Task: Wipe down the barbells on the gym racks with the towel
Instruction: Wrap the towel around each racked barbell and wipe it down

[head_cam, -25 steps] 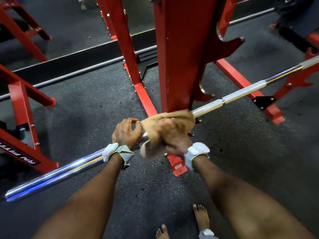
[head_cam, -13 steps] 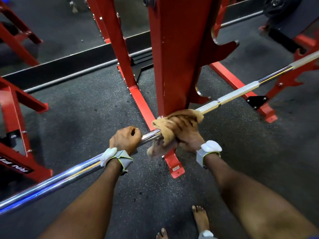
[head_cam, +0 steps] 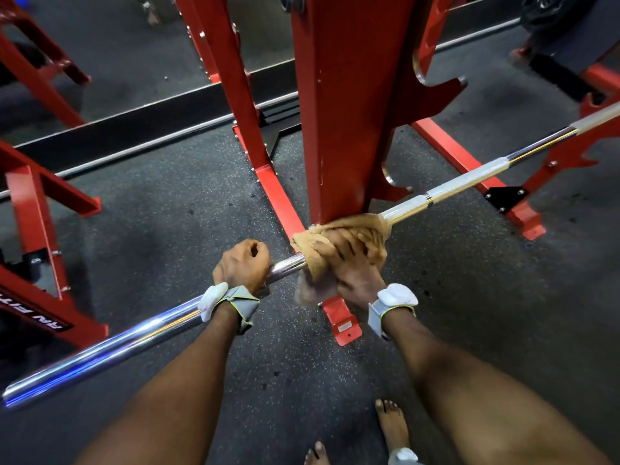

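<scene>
the barbell [head_cam: 141, 333] lies across the red rack [head_cam: 345, 105]. the left hand [head_cam: 243, 265] grips its chrome shaft bare, likely to steady it, while the right hand [head_cam: 352, 263] clamps the tan towel [head_cam: 313, 260] around the shaft beside the upright.

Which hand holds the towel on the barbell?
The right hand, wrapping the tan cloth towel round the chrome barbell; the left hand grips bare bar.
</scene>
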The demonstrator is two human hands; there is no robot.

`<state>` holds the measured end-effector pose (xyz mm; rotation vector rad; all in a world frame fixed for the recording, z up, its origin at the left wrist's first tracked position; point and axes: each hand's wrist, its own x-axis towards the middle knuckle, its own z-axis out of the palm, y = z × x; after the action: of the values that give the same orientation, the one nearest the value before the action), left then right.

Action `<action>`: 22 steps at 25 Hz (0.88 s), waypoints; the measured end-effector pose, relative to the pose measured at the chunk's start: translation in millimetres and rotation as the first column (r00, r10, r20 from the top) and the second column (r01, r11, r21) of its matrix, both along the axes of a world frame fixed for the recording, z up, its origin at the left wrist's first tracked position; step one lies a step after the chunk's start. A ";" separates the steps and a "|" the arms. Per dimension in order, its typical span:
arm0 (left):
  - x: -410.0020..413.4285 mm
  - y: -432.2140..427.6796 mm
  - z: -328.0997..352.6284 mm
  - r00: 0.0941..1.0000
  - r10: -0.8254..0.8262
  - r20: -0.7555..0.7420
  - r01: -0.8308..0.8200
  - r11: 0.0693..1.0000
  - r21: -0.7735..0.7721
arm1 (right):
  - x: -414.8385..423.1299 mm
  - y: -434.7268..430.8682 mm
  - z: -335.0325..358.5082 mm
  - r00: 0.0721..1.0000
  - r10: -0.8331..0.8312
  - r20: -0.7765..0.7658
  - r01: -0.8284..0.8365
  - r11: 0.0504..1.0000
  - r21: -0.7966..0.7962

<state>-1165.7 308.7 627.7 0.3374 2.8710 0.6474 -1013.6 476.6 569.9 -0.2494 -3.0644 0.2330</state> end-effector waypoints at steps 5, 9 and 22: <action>-2.2 -0.8 -2.5 0.998 0.071 0.000 -0.070 0.995 0.066 | -22.8 -90.0 17.8 0.992 0.089 0.086 -0.086 0.996 -0.039; -1.8 0.2 -3.5 0.997 0.071 0.003 -0.071 0.995 0.075 | -17.6 -48.1 13.3 0.987 0.141 0.073 -0.149 0.983 0.109; -2.8 -1.4 -6.0 0.998 0.056 0.007 -0.057 0.995 0.084 | -1.1 5.7 20.6 0.983 0.149 0.108 -0.148 0.989 -0.015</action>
<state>-1168.6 307.4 621.7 0.2667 2.8637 0.7795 -1014.7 482.2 590.4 -0.0343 -3.1947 0.2447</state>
